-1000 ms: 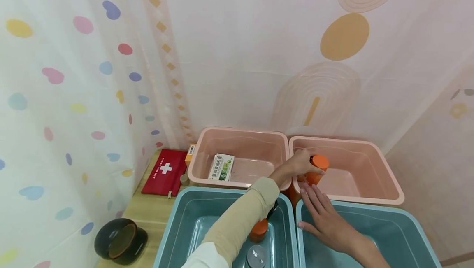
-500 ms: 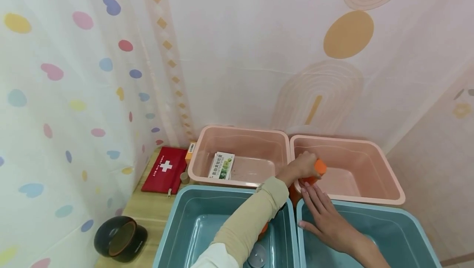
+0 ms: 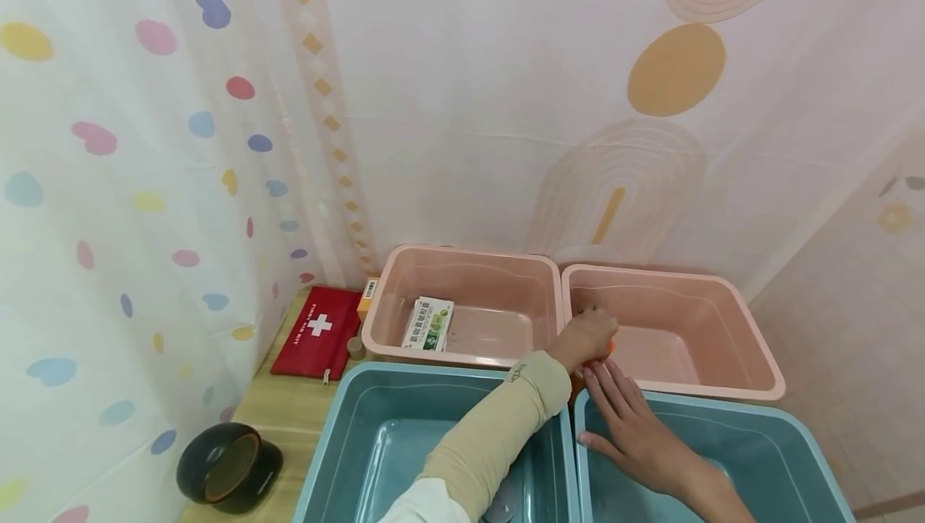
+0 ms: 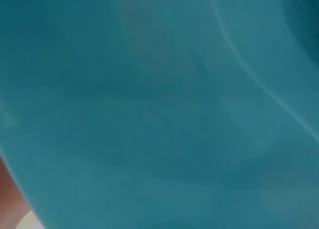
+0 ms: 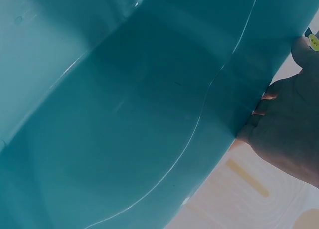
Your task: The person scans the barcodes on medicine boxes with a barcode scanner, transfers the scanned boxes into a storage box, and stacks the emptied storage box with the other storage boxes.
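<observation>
The left hand (image 3: 587,336) is gripping and seemingly placing an orange item (image 3: 612,348) at nine o'clock in the right pink bin (image 3: 715,322), the right hand (image 3: 639,439) lying straight-fingered, release likely following.

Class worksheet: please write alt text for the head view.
A left hand grips a mostly hidden orange object at a corner of the right pink tub, beside an outstretched right hand. Two blue tubs stand nearer; a red first-aid pouch lies left.

The pouch (image 3: 307,350) lies behind the bowl (image 3: 195,467), left of the rear tubs (image 3: 499,330)
</observation>
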The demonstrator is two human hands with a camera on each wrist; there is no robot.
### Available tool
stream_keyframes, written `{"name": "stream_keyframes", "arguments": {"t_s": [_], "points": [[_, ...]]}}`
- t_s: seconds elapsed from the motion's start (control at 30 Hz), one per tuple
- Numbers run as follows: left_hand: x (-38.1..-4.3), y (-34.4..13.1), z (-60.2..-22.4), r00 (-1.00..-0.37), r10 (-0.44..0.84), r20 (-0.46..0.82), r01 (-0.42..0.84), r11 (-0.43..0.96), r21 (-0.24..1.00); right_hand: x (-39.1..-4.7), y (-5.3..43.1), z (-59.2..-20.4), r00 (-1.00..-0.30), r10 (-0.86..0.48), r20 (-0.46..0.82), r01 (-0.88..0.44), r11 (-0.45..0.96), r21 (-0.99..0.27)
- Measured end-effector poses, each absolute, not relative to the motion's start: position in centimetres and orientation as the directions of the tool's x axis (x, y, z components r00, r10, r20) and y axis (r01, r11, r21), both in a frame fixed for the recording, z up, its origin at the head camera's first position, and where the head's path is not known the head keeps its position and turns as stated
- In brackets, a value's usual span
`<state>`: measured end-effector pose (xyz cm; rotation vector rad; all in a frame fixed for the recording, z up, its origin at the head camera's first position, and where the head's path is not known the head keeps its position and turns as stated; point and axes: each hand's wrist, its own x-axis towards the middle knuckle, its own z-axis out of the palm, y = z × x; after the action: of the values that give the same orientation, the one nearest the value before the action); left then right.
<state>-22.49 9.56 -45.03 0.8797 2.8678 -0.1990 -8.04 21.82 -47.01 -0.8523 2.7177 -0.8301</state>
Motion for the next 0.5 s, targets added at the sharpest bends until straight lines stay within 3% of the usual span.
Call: {"name": "stream_keyframes", "arguments": {"t_s": [0.2,0.3,0.43,0.5], "points": [[-22.6,9.7,-45.4,-0.833,0.531,-0.156,0.545,0.836,-0.061,-8.1,22.0,-47.5,-0.799,-0.598,0.069,-0.541,0.662,-0.519],[-22.9,9.0,-45.2,-0.849,0.518,-0.100,0.503,0.852,0.145,-8.1,21.7,-47.3,-0.809,-0.587,0.022,-0.497,0.664,-0.559],[-24.3,7.6,-45.5,-0.855,0.516,0.055,0.486,0.760,0.432,-8.0,21.7,-47.1,-0.813,-0.582,0.009,-0.487,0.673,-0.556],[-24.9,6.1,-45.1,-0.858,0.501,0.110,0.487,0.727,0.485,-8.0,21.8,-47.1,-0.813,-0.581,0.022,-0.500,0.680,-0.536]]}}
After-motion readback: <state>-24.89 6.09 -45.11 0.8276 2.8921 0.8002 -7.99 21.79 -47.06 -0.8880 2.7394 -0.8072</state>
